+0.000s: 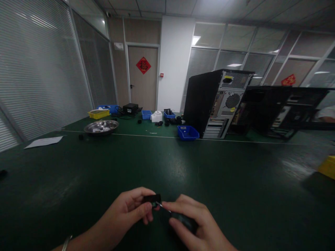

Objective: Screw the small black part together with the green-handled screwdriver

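Note:
Near the front of the green table point(157, 167), my left hand point(133, 207) pinches a small black casing point(153, 198) with a bit of green circuit board showing at its lower side. My right hand point(193, 218) is closed around the dark handle of a screwdriver point(183, 221). Its thin metal shaft points left, and the tip meets the casing at the green part. The exact contact is too small to make out. A bracelet point(67, 243) circles my left wrist.
A metal bowl point(101, 127) of small parts and a paper sheet point(44, 141) lie to the left. Blue bins point(188, 133), a white device point(156, 116) and cables stand farther back. A computer tower point(204, 101) rises at the right, a yellow bin point(327, 167) at the edge.

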A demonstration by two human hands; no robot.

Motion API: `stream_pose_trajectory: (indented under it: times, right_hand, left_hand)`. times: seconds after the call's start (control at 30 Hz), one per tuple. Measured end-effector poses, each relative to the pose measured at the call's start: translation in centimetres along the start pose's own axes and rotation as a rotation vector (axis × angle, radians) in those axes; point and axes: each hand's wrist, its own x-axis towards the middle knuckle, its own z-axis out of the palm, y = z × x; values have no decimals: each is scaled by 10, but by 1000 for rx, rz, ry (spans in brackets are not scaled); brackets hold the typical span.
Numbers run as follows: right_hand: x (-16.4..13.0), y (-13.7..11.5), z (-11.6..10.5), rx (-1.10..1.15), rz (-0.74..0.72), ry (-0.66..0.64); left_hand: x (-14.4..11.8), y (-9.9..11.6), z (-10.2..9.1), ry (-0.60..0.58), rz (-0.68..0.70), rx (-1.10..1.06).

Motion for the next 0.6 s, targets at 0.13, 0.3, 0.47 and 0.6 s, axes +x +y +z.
stream_pose_trajectory:
  times: [0.13,0.3,0.47,0.6]
  right_hand:
    - [1,0,-1,-3,4,-17]
    - [2,-1,-2,-16,-19,-37]
    - [2,-3,-2,-33,-5,-48]
    - [2,-4,-2,-34,23,-44]
  left_hand:
    - [1,2,1,-1,-25,-50]
    - [0,6,2,33,-68,-31]
    - [0,5,1,22,-86,10]
    - [-2,5,4,31,-76,106]
